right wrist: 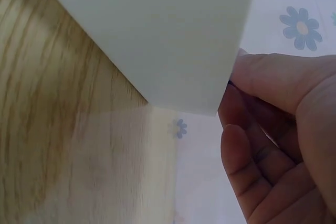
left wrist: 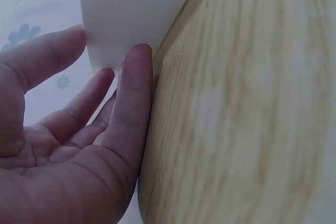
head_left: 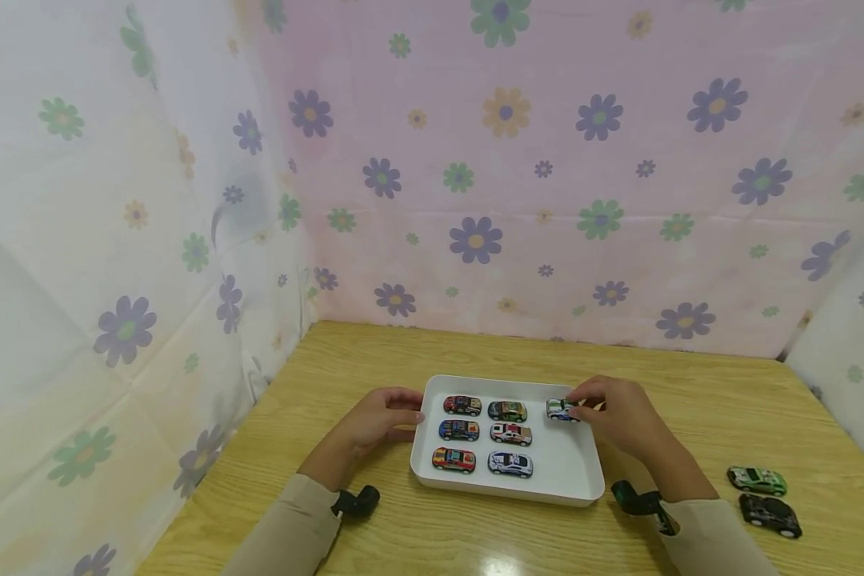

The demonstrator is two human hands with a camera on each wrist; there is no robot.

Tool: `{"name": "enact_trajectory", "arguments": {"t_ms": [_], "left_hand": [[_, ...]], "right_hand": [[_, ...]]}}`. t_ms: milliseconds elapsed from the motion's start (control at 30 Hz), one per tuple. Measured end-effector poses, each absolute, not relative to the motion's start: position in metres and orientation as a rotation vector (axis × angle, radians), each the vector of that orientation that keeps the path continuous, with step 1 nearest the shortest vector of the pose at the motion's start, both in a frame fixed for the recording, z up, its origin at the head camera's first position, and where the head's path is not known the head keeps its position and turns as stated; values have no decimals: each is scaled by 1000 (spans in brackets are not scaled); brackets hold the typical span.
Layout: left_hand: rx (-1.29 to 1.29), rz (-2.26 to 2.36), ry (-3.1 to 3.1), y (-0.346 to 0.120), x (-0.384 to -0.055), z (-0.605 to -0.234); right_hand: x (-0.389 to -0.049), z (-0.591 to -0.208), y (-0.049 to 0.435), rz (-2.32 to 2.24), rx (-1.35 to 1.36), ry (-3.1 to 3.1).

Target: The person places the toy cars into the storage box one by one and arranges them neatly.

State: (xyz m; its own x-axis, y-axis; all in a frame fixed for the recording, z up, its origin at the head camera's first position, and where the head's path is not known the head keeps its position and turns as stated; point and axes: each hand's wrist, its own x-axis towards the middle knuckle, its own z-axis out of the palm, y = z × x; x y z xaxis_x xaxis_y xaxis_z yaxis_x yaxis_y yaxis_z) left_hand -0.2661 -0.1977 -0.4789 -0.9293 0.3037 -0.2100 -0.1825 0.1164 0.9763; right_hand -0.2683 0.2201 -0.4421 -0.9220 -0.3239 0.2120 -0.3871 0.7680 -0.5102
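Note:
A white rectangular tray (head_left: 504,488) holds several small toy cars in two columns, among them a red-and-yellow one (head_left: 454,460) at the front left and a white one (head_left: 510,464) beside it. My right hand (head_left: 622,416) pinches a white toy car with green and blue markings (head_left: 561,410) at the tray's back right corner. In the right wrist view the tray wall (right wrist: 157,35) hides nearly all of that car. At the tray's left side, my left hand (head_left: 378,420) touches the wall with fairly straight fingers (left wrist: 134,93).
On the wooden table (head_left: 374,528), right of the tray, lie a green toy car (head_left: 757,480) and a black one (head_left: 770,514). Flower-patterned cloth (head_left: 432,200) hangs behind the table and along its sides. Each wrist wears a black camera mount (head_left: 358,502).

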Motion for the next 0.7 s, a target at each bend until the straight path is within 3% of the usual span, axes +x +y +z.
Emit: {"name": "enact_trajectory", "arguments": {"t_ms": [700], "left_hand": [[117,1884,2038,-197,-264,-477]], "right_hand": [[-274,-452,218,809,627,-2915]]}}
